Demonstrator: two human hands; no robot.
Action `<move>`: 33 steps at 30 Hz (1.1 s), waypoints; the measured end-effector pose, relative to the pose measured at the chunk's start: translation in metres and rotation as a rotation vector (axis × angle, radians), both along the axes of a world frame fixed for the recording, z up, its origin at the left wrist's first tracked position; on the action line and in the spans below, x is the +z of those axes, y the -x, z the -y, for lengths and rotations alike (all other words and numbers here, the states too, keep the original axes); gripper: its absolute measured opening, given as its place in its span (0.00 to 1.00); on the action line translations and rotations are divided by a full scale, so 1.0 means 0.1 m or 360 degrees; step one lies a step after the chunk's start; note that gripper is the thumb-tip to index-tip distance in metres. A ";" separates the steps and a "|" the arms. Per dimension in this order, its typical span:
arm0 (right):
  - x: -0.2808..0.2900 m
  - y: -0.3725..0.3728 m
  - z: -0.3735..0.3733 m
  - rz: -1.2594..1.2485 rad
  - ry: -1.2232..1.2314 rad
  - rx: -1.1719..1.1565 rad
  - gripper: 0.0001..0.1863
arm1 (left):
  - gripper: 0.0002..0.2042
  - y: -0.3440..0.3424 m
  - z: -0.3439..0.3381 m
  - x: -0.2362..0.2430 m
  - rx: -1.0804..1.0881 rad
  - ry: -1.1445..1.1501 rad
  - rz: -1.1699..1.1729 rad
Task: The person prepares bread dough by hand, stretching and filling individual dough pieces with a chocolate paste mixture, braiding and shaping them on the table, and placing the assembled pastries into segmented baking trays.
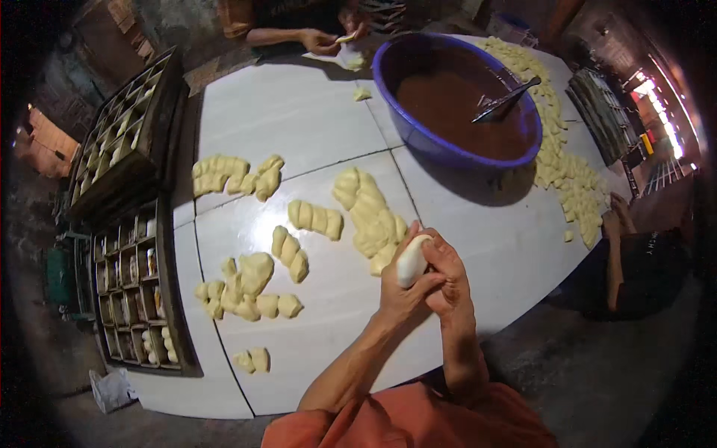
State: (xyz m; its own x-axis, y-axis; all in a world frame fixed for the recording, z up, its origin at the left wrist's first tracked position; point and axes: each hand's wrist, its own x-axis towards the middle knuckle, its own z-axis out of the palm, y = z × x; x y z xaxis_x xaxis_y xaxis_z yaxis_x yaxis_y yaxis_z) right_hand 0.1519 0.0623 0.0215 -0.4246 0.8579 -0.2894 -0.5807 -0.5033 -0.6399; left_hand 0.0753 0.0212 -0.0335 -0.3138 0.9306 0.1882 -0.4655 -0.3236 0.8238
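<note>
A smooth, pale lump of dough (411, 265) is between my two hands, over the near part of the white table. My left hand (396, 293) is closed around it from the left. Against its right side, my right hand (448, 272) presses with bent fingers and thumb. The fingers partly hide the lump's lower end. Just beyond my hands lies a long cluster of yellowish dough pieces (366, 209). To the left are a short row of pieces (316, 219), a twisted-looking strip (290, 254) and a larger clump (250, 280).
A purple basin (403, 123) of brown filling stands far right, a dark-bladed utensil (504, 104) in it. Many small dough pieces (556, 160) spread along the right edge. Compartmented wooden trays (160, 276) stand left. Other people's hands show at the far side (321, 42) and right (617, 216).
</note>
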 end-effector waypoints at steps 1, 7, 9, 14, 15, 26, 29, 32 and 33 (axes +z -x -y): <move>0.02 -0.03 -0.14 0.0034 -0.0064 0.0108 0.15 | 0.43 0.02 0.01 0.07 -0.0079 0.0213 0.0048; 0.56 -0.27 -1.50 0.1102 -0.1049 -0.0195 0.11 | 0.34 0.34 0.23 0.06 -0.0234 0.0599 0.0025; 0.51 -0.30 -2.06 0.1538 -0.1306 -0.0002 0.15 | 0.25 0.51 0.35 -0.12 -0.0235 0.0731 0.0135; 0.20 -0.20 -2.78 0.2296 -0.1655 0.0611 0.17 | 0.19 0.76 0.53 -0.08 -0.0030 0.0678 -0.0794; 0.12 -0.20 -2.85 0.2445 -0.1653 0.0870 0.17 | 0.19 0.78 0.56 -0.06 -0.0054 0.0810 -0.0678; 0.47 -0.19 -2.53 0.2409 -0.1780 0.0992 0.19 | 0.17 0.79 0.60 -0.02 -0.0121 0.0998 -0.0544; 0.67 -0.19 -2.32 0.2370 -0.1465 0.0644 0.18 | 0.17 0.69 0.54 -0.08 -0.0030 0.0840 -0.0596; 0.69 -0.25 -2.11 0.1892 -0.1330 0.0226 0.15 | 0.19 0.62 0.39 0.08 -0.0045 0.0669 -0.0997; 0.69 -0.23 -1.98 0.1443 -0.1200 0.0186 0.11 | 0.18 0.59 0.32 0.05 -0.0122 0.0620 -0.0883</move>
